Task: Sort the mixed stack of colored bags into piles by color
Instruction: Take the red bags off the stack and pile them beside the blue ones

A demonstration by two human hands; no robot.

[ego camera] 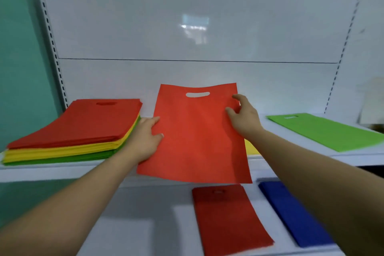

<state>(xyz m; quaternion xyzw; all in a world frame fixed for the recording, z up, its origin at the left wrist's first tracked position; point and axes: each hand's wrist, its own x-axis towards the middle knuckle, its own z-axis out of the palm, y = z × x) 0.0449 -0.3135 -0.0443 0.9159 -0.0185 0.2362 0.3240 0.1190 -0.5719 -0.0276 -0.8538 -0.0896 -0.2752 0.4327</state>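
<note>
Head view.

- A red bag [195, 131] is held up flat, facing the camera, in front of the upper shelf [62, 170]. The cut-out handle is at the top, and the lower edge hangs past the shelf's front lip.
- The bag's left edge is gripped by the left hand [145, 139], about halfway down. Fingertips are seen on the front face; the rest of the hand lies beside or behind the fabric.
- The right edge is pinched higher up by the right hand [243, 116], with the thumb pressed on the front and the index finger raised near the edge.
- The mixed stack [72, 131] is seen on the left end of the upper shelf, just beside the left hand. Red layers are on top, yellow beneath, green at the bottom.
- A green bag [326, 131] is laid flat on the right end of the same shelf, well apart from the stack.
- A sliver of a yellow bag [250, 146] is glimpsed on the shelf behind the held bag's right edge; most of it is hidden.
- On the lower shelf [135, 224], a red pile [228, 220] and a blue pile [295, 214] are laid side by side, apart, below the held bag.
- A glossy white back panel [187, 27] is noted behind the shelves, and a teal wall [16, 48] at far left.
</note>
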